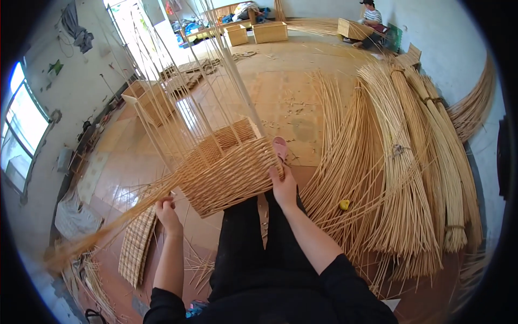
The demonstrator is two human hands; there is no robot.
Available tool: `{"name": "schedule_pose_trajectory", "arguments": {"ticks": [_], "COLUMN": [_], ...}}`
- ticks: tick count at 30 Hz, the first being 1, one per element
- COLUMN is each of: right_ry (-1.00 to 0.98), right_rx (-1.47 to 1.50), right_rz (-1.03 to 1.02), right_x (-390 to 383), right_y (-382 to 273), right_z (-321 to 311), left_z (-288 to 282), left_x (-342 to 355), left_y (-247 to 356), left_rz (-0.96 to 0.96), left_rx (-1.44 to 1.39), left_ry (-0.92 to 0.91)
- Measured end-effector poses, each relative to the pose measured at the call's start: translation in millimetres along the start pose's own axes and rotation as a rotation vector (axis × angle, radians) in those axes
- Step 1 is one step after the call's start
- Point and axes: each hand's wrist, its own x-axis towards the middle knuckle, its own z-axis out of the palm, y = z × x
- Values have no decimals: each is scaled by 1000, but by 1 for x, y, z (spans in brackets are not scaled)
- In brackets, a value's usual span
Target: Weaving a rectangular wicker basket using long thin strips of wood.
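Note:
A half-woven wicker basket (232, 175) sits tilted over my lap, its rows of tan weave bent round a rectangular shape. Tall bare stakes (202, 116) rise from its walls. My right hand (284, 187) is closed on the basket's right end, thumb on the outer weave. At the left corner my left hand (168, 215) has its fingers curled in a pinch at a wicker strand (121, 217). Long strands run from that corner to the lower left, smeared by motion. The exact grip of the left fingertips is too small to make out fully.
Bundles of long wicker rods (402, 178) lie at the right, a small yellow object (344, 204) among them. A woven panel (137, 245) lies at the lower left. Finished-looking boxes (270, 32) stand at the back. Another person (371, 16) sits far right with a basket.

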Motion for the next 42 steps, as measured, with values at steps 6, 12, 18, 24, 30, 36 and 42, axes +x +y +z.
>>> {"name": "schedule_pose_trajectory", "arguments": {"ticks": [6, 12, 18, 24, 30, 36, 42], "right_ry": [128, 137, 120, 33, 141, -458, -670], "right_rx": [-101, -643, -946, -903, -831, -797, -1184], "right_rz": [-126, -181, -1070, -1066, -1035, -605, -560], "right_x": [55, 86, 120, 144, 120, 67, 90], "right_y": [-8, -16, -45, -30, -49, -75, -87], "right_z": [1, -63, -49, -51, -42, 0, 22], "left_z": [65, 150, 182, 189, 197, 185, 174], "left_x": [101, 79, 49, 25, 30, 39, 48], "left_y": [18, 70, 83, 73, 85, 69, 57], "left_rz": [103, -323, -372, -475, -521, -567, -654], "left_rx": [-562, -270, -309, -416, -357, -440, -709], "left_ry": [-461, -691, -776, -693, -750, -888, -1072]}}
